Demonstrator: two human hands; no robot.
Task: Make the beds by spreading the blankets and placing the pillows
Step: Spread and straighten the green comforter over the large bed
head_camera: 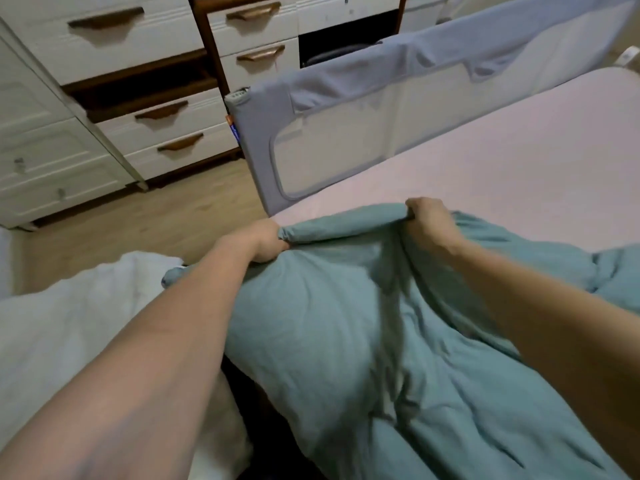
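On the near half of the bed we see the green blanket, rumpled and bunched, its far edge rolled up toward twelve o'clock. Our left hand grips the rolled edge at its left corner, fingers curled round the cloth. Our right hand clenches the same edge further along at one o'clock, fingers wrapped over the fold. Between the two hands the edge runs taut. Beyond it, the pink mattress sheet lies bare toward two o'clock. Along the bed's far side stands a grey mesh bed rail, upright. At nine o'clock, white bedding lies beside our left arm. At eleven o'clock, white drawers with brown handles stand on the wooden floor.
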